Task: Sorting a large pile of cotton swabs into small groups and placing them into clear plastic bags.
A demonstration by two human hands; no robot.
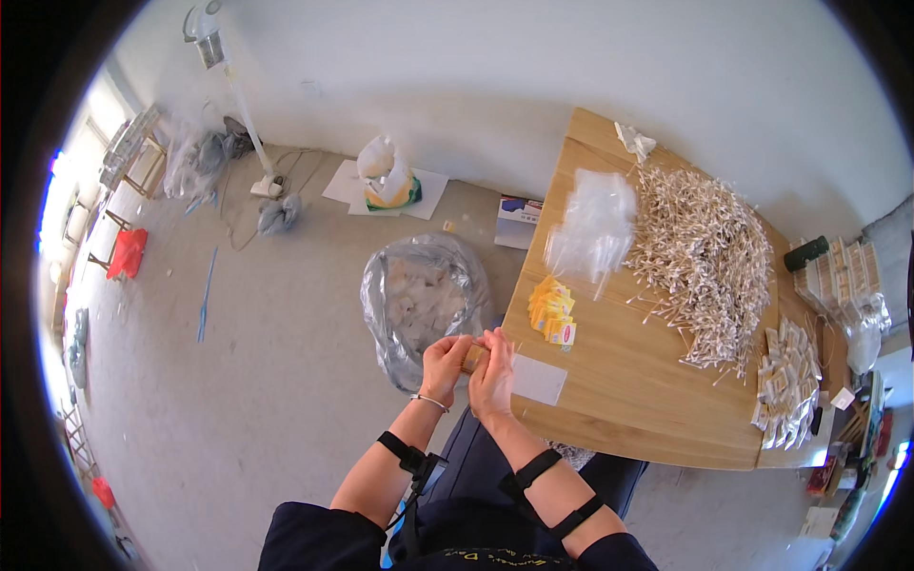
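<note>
My left hand (442,369) and my right hand (492,377) meet at the table's left edge, above the rim of a plastic-lined bin. Between their closed fingers is a small packet (472,358) with a yellowish-brown face, partly hidden by the fingers. What it contains is too small to make out. A white sheet (539,379) lies on the table just right of my right hand. Beyond it is a fanned stack of yellow cards (552,310). Clear plastic bags (592,224) lie farther back, beside a big heap of loose cotton swabs (703,257).
The wooden table (609,400) fills the right side. Filled small packets (788,385) are piled at its right end, near stacked packs (843,276). The lined bin (419,295) stands on the floor at the table's left. A floor-standing lamp (243,105) and a plastic bag (388,181) are by the wall.
</note>
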